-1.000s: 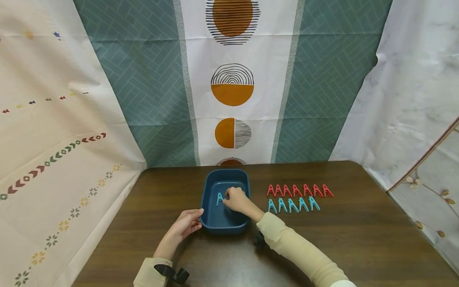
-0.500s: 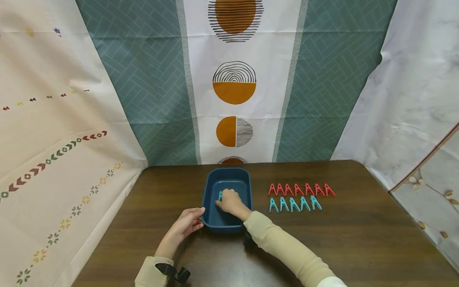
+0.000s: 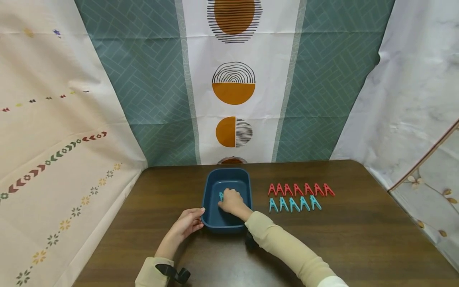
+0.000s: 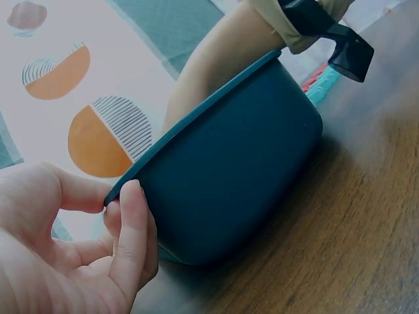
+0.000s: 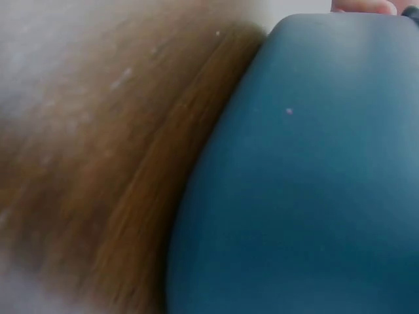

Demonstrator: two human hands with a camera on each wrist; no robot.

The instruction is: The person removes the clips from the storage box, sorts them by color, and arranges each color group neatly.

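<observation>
From the head camera we get the whole layout: a dark blue rectangular plastic tub (image 3: 226, 184) sits on the dark brown wooden table (image 3: 351, 239), and our right hand (image 3: 231, 201) is down inside it with curled fingers on a small turquoise plastic clothespin (image 3: 220, 196), though only a sliver of the pin pokes out to the left of the knuckles, so we can't really tell how tight that grip is. Our left hand (image 3: 186, 224) is at the tub's near left corner. Just right of the tub there's a row of seven red plastic clothespins (image 3: 300, 189) with a row of five turquoise plastic clothespins (image 3: 294, 204) right in front of it, all lying on the table and apart from the tub. The left wrist view shows what the head view can't: the thumb sits on the rim and the index finger (image 4: 133, 237) curls against the outside wall of the tub (image 4: 242, 163), so it's a light pinch on the corner, with the other forearm reaching in over the far rim. The right wrist view is pretty useless for the hand itself, just a blurry stretch of the tub's outer wall (image 5: 308, 176) against the table and a fingertip (image 5: 363, 6) peeking over the top edge. Behind it all hang patterned fabric backdrops (image 3: 233, 83).
</observation>
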